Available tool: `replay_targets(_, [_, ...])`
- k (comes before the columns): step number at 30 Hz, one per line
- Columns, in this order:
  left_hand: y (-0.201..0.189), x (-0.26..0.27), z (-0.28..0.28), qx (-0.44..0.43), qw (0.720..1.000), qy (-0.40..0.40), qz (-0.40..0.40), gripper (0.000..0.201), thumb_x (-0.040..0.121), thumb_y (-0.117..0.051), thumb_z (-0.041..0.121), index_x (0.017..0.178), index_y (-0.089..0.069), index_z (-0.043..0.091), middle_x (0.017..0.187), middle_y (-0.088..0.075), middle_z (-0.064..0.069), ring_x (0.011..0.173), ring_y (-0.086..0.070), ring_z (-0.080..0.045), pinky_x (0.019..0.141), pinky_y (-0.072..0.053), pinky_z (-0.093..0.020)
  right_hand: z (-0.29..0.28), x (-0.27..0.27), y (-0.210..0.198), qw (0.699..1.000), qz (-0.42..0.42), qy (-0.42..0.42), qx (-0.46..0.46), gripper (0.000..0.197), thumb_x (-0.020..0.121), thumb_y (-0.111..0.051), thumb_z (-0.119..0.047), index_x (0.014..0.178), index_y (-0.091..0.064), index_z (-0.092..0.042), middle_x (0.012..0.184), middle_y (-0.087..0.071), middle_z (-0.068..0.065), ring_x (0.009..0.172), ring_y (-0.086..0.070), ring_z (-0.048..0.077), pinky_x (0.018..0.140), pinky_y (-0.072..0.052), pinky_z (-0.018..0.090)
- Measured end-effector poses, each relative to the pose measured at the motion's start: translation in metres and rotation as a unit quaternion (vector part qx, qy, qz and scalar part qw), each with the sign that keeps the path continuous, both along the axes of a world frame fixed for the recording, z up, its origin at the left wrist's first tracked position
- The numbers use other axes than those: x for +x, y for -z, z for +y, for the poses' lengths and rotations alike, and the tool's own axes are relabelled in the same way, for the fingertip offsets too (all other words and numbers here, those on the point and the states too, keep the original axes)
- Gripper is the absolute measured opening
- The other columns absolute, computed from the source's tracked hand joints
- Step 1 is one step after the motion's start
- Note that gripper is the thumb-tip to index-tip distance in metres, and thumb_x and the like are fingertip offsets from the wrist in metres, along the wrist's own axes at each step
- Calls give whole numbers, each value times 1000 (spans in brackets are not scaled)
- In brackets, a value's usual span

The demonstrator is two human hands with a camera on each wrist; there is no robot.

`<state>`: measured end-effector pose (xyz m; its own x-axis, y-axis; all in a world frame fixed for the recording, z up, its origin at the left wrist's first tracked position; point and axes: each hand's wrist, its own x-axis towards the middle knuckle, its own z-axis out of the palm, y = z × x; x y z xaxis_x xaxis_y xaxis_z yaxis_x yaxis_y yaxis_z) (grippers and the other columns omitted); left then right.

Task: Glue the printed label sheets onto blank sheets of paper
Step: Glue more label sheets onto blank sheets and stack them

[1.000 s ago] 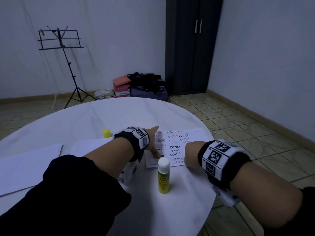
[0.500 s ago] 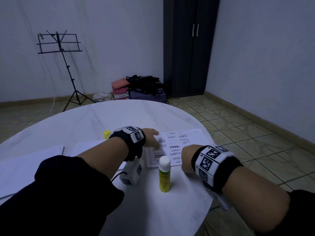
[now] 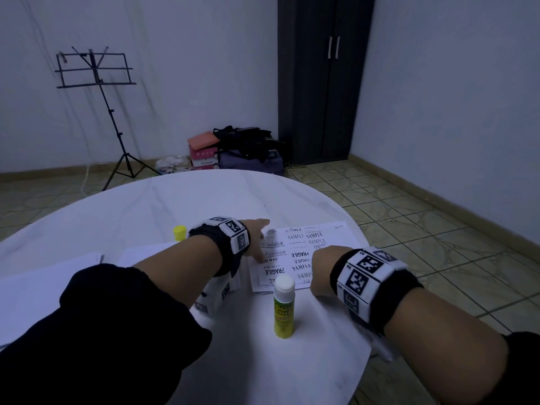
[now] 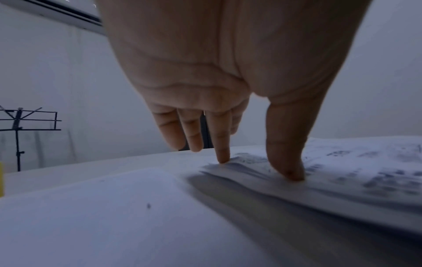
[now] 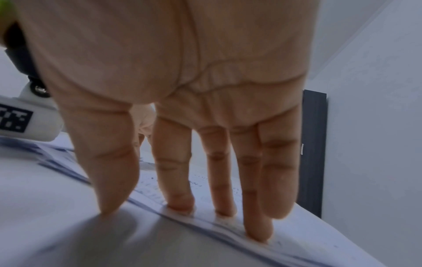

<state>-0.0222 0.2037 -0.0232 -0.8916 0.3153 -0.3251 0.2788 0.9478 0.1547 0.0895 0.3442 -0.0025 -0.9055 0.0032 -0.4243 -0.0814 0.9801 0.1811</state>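
Observation:
A stack of printed label sheets (image 3: 304, 249) with SAMPLE and FRAGILE text lies on the round white table (image 3: 204, 200), right of centre. My left hand (image 3: 258, 241) presses its left edge. In the left wrist view, thumb and index finger of that hand (image 4: 258, 168) bear straight down on the label sheets (image 4: 365, 173). My right hand (image 3: 318, 273) holds down the near edge; its straight fingertips (image 5: 180, 206) rest on the paper (image 5: 148, 186), thumb on the table. A yellow-green glue stick (image 3: 284, 306) stands upright in front of the stack, between my wrists. Blank sheets (image 3: 43, 276) lie left.
A yellow cap (image 3: 179, 232) stands on the table behind my left wrist. The table's right edge (image 3: 362, 249) runs close to the label stack. On the floor beyond are a music stand (image 3: 96, 71), boxes and bags (image 3: 233, 150), and a dark wardrobe (image 3: 324, 77).
My left hand has drawn back slightly from the stack's far corner to its left edge. The right hand has kept its place on the near edge. The glue stick has not moved.

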Motion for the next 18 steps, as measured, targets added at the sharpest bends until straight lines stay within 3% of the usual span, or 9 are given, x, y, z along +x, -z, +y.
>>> replay_targets(2, [1, -2, 2, 3, 1000, -8, -6, 101, 82, -74, 25, 153, -3, 16, 152, -35, -2, 135, -39, -22, 104, -35, -31, 9, -16, 16, 999, -23, -19, -16, 24, 96, -48, -11, 72, -48, -10, 104, -58, 17, 59, -40, 14, 45, -31, 2])
replay_targets(3, [3, -4, 2, -4, 1000, 0, 4, 102, 82, -74, 26, 153, -2, 16, 153, -32, -4, 137, -37, -24, 105, -35, -32, 10, -23, 22, 999, -38, -18, -27, 35, 97, -44, -6, 63, -38, -9, 107, -60, 23, 52, -33, 11, 33, -27, 3])
replay_targets(4, [0, 0, 3, -10, 1000, -3, -1, 102, 82, -74, 26, 153, -1, 16, 155, -29, -4, 138, -35, -24, 107, -34, -33, 11, -25, 23, 998, -45, -19, -27, 40, 98, -43, -3, 59, -33, -9, 103, -61, 26, 50, -29, 8, 29, -27, 3])
replay_targets(6, [-1, -1, 3, -6, 1000, -5, -1, 102, 82, -74, 27, 153, -2, 15, 156, -27, -4, 139, -32, -25, 109, -33, -34, 12, -26, 22, 999, -29, -34, -14, 41, 98, -43, -4, 59, -31, -10, 82, -58, 17, 50, -28, 7, 26, -25, 5])
replay_targets(8, [-3, 1, 3, 6, 1000, 4, 2, 103, 81, -75, 24, 153, -3, 16, 155, -28, -4, 139, -34, -24, 109, -33, -34, 12, -22, 21, 999, 12, -36, -15, 38, 95, -45, -7, 59, -33, -13, 63, -44, 4, 48, -30, 7, 26, -22, 9])
replay_targets(11, [0, 3, 5, 24, 999, 27, 36, 108, 75, -79, 19, 153, -4, 20, 152, -32, -8, 134, -39, -27, 105, -39, -36, 13, -19, 23, 999, 20, -38, -19, 32, 92, -48, -8, 62, -40, -13, 64, -50, 7, 46, -32, 6, 29, -25, 10])
replay_targets(14, [0, 5, 3, 74, 996, 6, 41, 112, 73, -80, 15, 152, -1, 28, 148, -28, -12, 128, -44, -32, 98, -44, -38, 10, -18, 24, 998, 44, -35, -4, 33, 92, -48, -11, 60, -36, -16, 57, -37, -2, 46, -32, 7, 39, -25, 16])
replay_targets(16, [-1, 6, -2, 169, 985, -41, 0, 109, 75, -78, 9, 152, -4, 32, 148, -31, -13, 118, -52, -30, 93, -49, -38, 8, -17, 23, 999, 41, -32, 1, 36, 92, -47, -11, 59, -34, -16, 57, -33, -3, 47, -31, 8, 41, -23, 16])
replay_targets(18, [0, 8, -8, 301, 948, -90, -58, 95, 78, -72, -1, 150, -18, 30, 144, -35, -15, 98, -59, -26, 74, -57, -30, 8, -16, 21, 999, 45, -18, 0, 37, 93, -47, -13, 59, -32, -16, 57, -32, -3, 48, -32, 9, 42, -25, 16])
